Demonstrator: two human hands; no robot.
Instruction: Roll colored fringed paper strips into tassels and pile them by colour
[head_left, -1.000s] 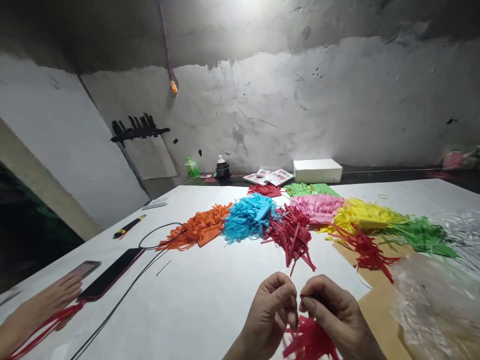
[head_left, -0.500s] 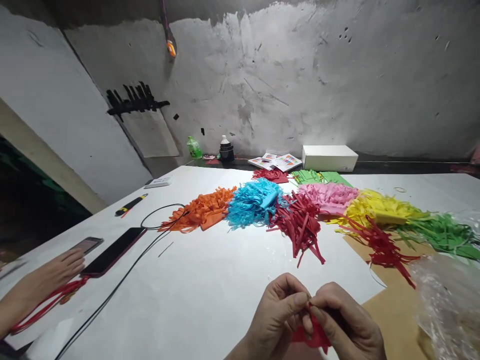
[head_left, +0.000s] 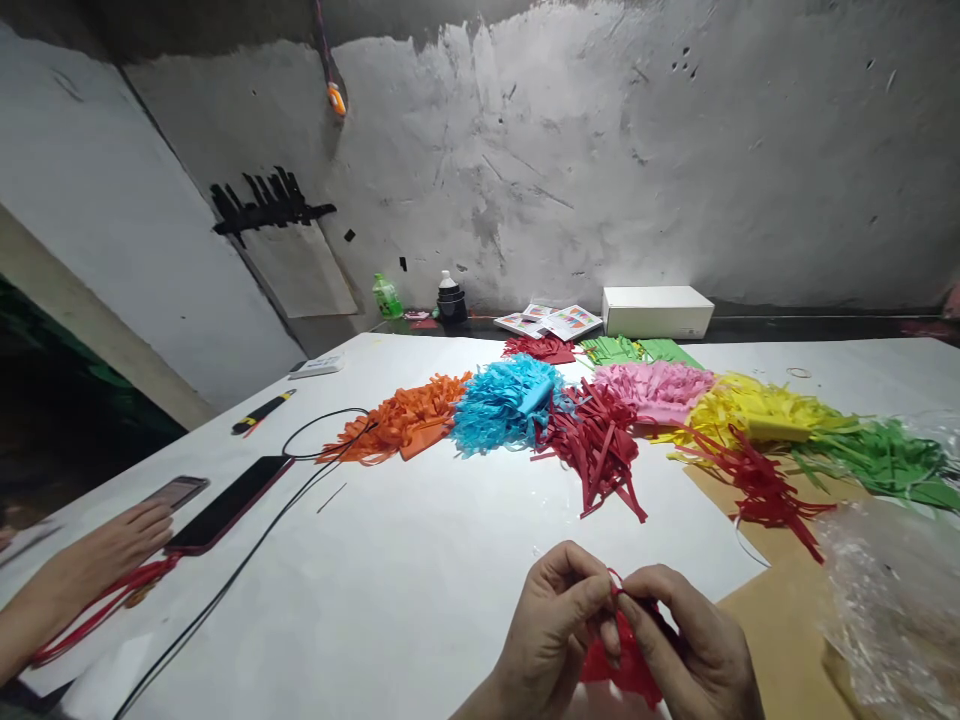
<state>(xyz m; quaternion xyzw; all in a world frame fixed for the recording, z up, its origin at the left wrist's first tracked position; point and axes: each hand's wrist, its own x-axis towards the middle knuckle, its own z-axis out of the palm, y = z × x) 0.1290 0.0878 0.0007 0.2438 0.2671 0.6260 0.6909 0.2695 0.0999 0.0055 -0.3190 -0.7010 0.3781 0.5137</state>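
Low in the head view, my left hand (head_left: pixel 559 620) and my right hand (head_left: pixel 686 635) meet, each pinching the top of a piece of red tissue paper (head_left: pixel 624 665). A small red loop shows between the fingertips, and the paper hangs below, partly hidden by my fingers. Beyond my hands lies a heap of dark red fringed paper strips (head_left: pixel 596 440). A blue fringed bundle (head_left: pixel 510 400) and an orange one (head_left: pixel 412 415) are left of it. Pink (head_left: pixel 656 390), yellow (head_left: pixel 757 410) and green (head_left: pixel 885 460) fringed bundles spread to the right, with a loose red one (head_left: pixel 757 490) in front.
At the left, another person's hand (head_left: pixel 127 545) rests by a phone (head_left: pixel 176 492), beside a larger black phone (head_left: pixel 229 505) and a dark cable (head_left: pixel 247 560). A utility knife (head_left: pixel 262 412) lies farther back. Clear plastic (head_left: pixel 892 610) covers brown paper at right. A white box (head_left: pixel 658 312) stands behind.
A small red loop now rises above my pinched fingertips, and more of the red paper shows below. My hands have barely shifted; the view has moved slightly.
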